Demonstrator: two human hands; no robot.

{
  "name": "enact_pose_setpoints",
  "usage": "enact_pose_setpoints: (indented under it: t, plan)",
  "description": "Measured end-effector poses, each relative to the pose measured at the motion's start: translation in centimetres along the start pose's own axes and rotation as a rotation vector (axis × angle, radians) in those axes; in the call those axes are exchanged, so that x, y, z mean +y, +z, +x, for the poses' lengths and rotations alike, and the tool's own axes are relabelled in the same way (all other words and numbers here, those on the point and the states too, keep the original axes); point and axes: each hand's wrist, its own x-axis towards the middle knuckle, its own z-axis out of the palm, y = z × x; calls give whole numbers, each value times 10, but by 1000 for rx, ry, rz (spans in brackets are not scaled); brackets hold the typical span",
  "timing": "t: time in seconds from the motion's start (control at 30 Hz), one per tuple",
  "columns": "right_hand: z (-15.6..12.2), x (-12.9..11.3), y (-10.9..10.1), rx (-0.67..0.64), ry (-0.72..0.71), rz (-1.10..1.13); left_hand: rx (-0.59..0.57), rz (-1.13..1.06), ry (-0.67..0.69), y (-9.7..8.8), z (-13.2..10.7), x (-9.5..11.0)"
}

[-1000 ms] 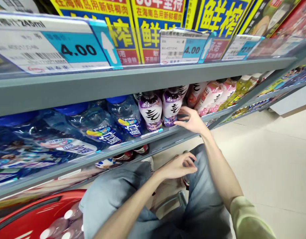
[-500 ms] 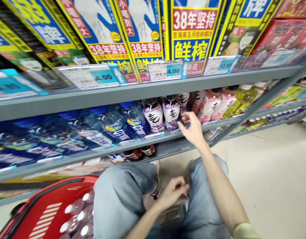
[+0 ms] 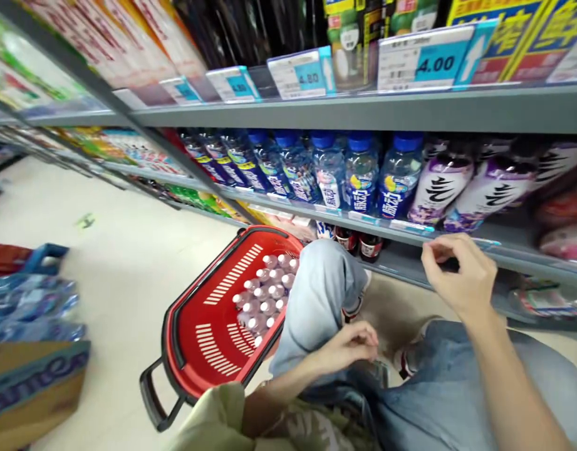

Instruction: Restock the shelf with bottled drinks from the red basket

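My right hand hovers just in front of the shelf edge, below the purple-labelled drink bottles. Its fingers are loosely curled, with a visible gap inside the thumb and forefinger and nothing held. Closest to it are a leaning drink bottle with a white and purple label and a similar upright bottle. Over my lap, between the knees, rests my left hand, loosely bent and holding nothing visible. Beside my left leg stands a red shopping basket, with several white-capped small bottles grouped at one side.
Blue-capped drink bottles line the shelf left of the purple ones. Dark bottles stand on the lower shelf. Price tags hang along the upper shelf edge. A cardboard carton and wrapped water bottles sit on the left floor.
My view has swung left, bringing the whole basket and the floor goods into sight. The right hand has drawn back from the purple-labelled bottles and curled more; the left stays over my lap.
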Motion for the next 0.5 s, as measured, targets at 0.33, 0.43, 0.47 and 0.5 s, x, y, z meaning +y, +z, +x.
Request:
enact_pose_setpoints:
  t: [0.33,0.43,0.47,0.5]
  plan:
    - [-51,-63,63,-466,-179,163,212,-460,283,-65,-67,44]
    - [-74,-82,81,-705,-260,164,650,-500,279,-101,-84,43]
    - [-81,-87,85,-745,-270,154,826,-474,278,-116,-88,40]
    - [-86,-90,89,-769,-270,141,965,-447,272,-132,-92,37]
